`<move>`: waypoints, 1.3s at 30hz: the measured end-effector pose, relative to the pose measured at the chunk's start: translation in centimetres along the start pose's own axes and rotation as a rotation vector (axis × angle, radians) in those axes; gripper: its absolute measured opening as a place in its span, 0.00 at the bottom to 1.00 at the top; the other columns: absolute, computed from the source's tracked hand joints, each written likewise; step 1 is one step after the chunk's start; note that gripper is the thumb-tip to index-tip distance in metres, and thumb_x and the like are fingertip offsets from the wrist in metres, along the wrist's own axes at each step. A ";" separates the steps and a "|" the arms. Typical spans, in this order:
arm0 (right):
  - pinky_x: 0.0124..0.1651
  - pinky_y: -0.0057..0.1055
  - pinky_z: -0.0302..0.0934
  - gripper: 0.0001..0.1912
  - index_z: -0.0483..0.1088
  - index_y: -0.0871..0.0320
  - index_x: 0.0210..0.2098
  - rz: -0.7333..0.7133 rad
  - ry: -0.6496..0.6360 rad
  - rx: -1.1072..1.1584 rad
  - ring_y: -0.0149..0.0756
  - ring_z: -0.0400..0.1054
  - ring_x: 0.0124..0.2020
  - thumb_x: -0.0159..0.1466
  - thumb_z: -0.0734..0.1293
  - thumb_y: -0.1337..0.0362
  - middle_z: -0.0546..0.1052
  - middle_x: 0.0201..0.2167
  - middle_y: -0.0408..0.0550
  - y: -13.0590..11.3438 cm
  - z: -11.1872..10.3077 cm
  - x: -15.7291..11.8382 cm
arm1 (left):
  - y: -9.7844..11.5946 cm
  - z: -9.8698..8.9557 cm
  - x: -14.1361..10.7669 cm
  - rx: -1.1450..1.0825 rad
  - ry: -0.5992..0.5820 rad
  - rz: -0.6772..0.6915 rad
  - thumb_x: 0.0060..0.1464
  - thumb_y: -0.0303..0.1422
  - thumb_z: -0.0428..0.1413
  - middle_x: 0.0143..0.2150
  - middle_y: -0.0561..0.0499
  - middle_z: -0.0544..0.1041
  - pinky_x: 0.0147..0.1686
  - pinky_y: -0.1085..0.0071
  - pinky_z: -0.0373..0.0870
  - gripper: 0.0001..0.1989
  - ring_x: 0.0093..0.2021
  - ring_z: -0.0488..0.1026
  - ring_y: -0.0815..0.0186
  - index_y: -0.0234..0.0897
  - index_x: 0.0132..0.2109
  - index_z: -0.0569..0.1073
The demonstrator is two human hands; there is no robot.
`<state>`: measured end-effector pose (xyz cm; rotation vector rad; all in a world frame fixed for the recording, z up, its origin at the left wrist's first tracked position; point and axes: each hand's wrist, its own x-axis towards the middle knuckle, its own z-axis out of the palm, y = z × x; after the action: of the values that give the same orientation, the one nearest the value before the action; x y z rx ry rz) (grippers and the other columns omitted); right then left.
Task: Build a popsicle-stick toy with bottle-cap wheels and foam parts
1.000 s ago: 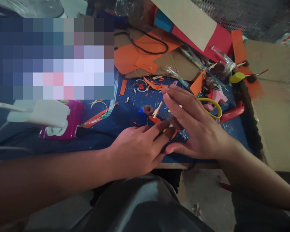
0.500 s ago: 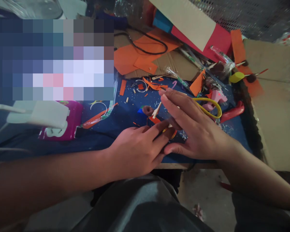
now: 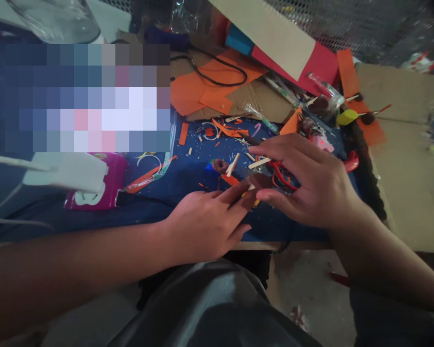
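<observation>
My left hand [image 3: 210,221] rests low over the front of the blue table. Its fingers are bent together around something, with a small pale bit [image 3: 251,187] showing between them; what they hold is mostly hidden. Just to the right, my right hand [image 3: 307,180] hovers with thumb and fingers apart and nothing gripped. Beneath its palm lie a red curved handle [image 3: 282,179] and a flat wooden stick [image 3: 259,163]. Beyond the left fingers sit a round brown lump [image 3: 221,166] with blue beside it and a short pale stick [image 3: 233,165].
A magenta box with a white plug [image 3: 77,173] and cables stands at left. Orange paper scraps [image 3: 183,133], a black cord [image 3: 217,83] and cardboard [image 3: 405,183] lie around. A yellow piece on a stick [image 3: 347,116] is at right. Part of the upper left is pixelated.
My right hand has lifted away from the left and shifted right, its fingers spreading. The red handle beneath is now exposed, while the yellow loop is no longer visible. The left hand stays almost still.
</observation>
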<state>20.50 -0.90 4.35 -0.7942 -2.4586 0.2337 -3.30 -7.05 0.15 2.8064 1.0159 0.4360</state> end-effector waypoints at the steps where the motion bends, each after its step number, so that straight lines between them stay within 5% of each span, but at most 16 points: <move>1: 0.57 0.49 0.80 0.28 0.75 0.56 0.63 0.032 -0.004 -0.019 0.53 0.82 0.56 0.73 0.70 0.44 0.85 0.55 0.59 -0.1 -0.1 0.0 | 0.0 0.0 0.0 -0.006 -0.008 0.009 0.75 0.41 0.52 0.68 0.28 0.79 0.36 0.60 0.85 0.28 0.45 0.89 0.52 0.27 0.72 0.69; 5: 0.52 0.47 0.80 0.26 0.76 0.55 0.61 0.158 -0.064 -0.068 0.54 0.83 0.56 0.74 0.69 0.44 0.86 0.56 0.57 -0.7 0.4 -0.4 | 0.2 0.2 0.0 -0.006 -0.043 0.018 0.74 0.41 0.53 0.57 0.31 0.85 0.34 0.57 0.85 0.28 0.42 0.89 0.49 0.26 0.71 0.70; 10: 0.51 0.45 0.78 0.29 0.77 0.60 0.60 0.238 0.011 -0.031 0.51 0.85 0.50 0.74 0.67 0.43 0.88 0.50 0.58 -1.6 2.0 -1.3 | 0.2 0.2 0.1 -0.003 -0.052 0.010 0.73 0.40 0.55 0.50 0.35 0.87 0.35 0.57 0.85 0.27 0.44 0.89 0.47 0.27 0.70 0.71; 14: 0.44 0.39 0.76 0.26 0.78 0.60 0.57 0.322 0.077 0.031 0.45 0.85 0.41 0.75 0.66 0.45 0.88 0.41 0.53 -2.5 2.8 -1.5 | 0.2 -0.1 0.3 0.006 -0.100 -0.009 0.73 0.41 0.54 0.52 0.34 0.87 0.35 0.58 0.84 0.28 0.44 0.89 0.47 0.27 0.71 0.70; 24: 0.45 0.35 0.77 0.17 0.83 0.58 0.54 0.477 0.123 0.053 0.43 0.87 0.42 0.74 0.67 0.58 0.90 0.43 0.49 -3.9 3.5 -1.3 | 0.3 -0.3 0.5 -0.004 -0.191 -0.044 0.73 0.41 0.54 0.66 0.28 0.81 0.44 0.52 0.87 0.29 0.51 0.88 0.45 0.25 0.71 0.70; 34: 0.52 0.43 0.79 0.27 0.77 0.61 0.65 0.503 0.106 0.165 0.49 0.87 0.49 0.75 0.67 0.51 0.89 0.50 0.53 -3.7 3.7 -1.5 | 0.4 -0.2 0.5 0.017 -0.189 -0.062 0.74 0.43 0.54 0.62 0.31 0.84 0.41 0.53 0.88 0.29 0.47 0.89 0.46 0.27 0.71 0.72; 39: 0.47 0.38 0.78 0.20 0.82 0.58 0.58 0.505 0.123 0.144 0.45 0.87 0.46 0.76 0.66 0.54 0.90 0.48 0.51 -3.7 3.9 -1.4 | 0.3 0.1 0.3 0.014 -0.131 -0.045 0.73 0.43 0.56 0.64 0.30 0.82 0.42 0.54 0.88 0.29 0.47 0.89 0.46 0.26 0.71 0.72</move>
<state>17.53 -4.71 1.56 -1.3115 -2.0639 0.5211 -2.86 -7.06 0.16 2.7757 1.0552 0.2371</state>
